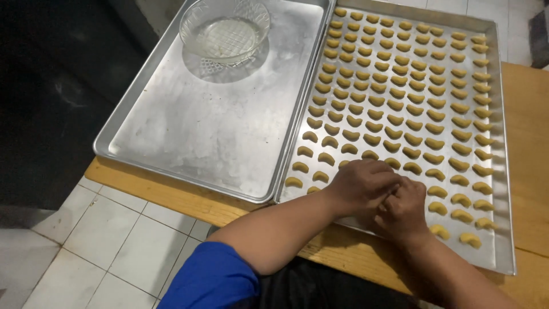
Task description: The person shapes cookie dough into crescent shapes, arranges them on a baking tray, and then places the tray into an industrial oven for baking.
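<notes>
- the left hand [360, 186] is resting over the near edge of the right-hand baking tray [502, 171], knuckles up, fingers curling down and pressing together toward the other hand.
- the right hand [405, 209] is sitting just beside it, touching it, its fingers bunching inward where the two hands are meeting; whatever they may be pinching is hiding under the hands, so i cannot tell what it is.
- crescent-shaped pieces of yellow dough [394, 106] are lying in slanted rows across this tray, filling nearly all of it, with the closest pieces lying just beside both hands.
- a second metal tray [217, 131] is sitting to the left, its edge touching the filled tray's edge, its surface looking smeared and dull.
- a clear patterned glass bowl [225, 30] is standing at the far end of that tray, well apart from the hands.
- both trays are resting on a wooden table [529, 120], over a white tiled floor [97, 240].
- a blue sleeve [214, 277] is covering the left upper arm.
</notes>
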